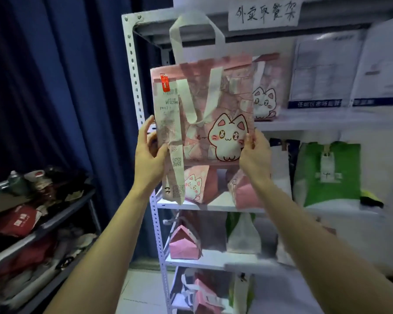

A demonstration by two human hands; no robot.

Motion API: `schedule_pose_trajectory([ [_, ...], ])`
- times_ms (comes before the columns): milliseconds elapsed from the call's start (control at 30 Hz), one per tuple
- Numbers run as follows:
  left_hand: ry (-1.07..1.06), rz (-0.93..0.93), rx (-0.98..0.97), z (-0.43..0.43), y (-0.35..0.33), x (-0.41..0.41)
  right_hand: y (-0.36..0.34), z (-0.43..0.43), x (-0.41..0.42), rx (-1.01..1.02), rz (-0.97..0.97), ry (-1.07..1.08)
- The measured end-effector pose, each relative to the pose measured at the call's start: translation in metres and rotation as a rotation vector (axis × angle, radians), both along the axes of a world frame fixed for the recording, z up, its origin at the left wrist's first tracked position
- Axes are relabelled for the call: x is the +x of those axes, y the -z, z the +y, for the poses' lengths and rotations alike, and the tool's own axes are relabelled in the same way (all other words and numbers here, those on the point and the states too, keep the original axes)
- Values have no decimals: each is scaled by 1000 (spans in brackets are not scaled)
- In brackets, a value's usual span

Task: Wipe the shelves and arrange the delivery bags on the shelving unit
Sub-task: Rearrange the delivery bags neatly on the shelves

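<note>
Head view: the left hand and right hand each pinch a lower side edge of the pink cat bag, held up before the shelving unit; it looks light, soft and floppy, best held at its sides or handles.

Both hands, left hand and right hand, grip a pink cat-printed fabric bag before the white metal shelving unit.
</note>
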State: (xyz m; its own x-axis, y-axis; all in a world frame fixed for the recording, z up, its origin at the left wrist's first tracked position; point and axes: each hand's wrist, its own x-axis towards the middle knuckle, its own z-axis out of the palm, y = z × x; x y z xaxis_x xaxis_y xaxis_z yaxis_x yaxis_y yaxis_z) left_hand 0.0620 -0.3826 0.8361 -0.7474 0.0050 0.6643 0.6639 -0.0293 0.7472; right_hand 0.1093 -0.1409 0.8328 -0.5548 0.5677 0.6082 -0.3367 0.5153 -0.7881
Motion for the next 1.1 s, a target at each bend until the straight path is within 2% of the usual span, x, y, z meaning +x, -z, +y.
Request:
schedule_pose_trajectory([
  [200,103,-151,-185,59,21,33,18,49,94,-86,-34,116],
  [300,188,-165,-280,93,22,58,11,75,127,-96,-12,195],
  [433,263,-171,-223,133,12,76,-2,109,150,-56,-70,231],
  [667,330,-80,-226,194,-24,44,-19,187,137,4,-138,103],
  [867,364,-49,-188,252,-50,3,-61,217,124,6,-93,143],
  [1100,370,23,-239,318,-66,-23,-68,277,105,1,-90,212],
])
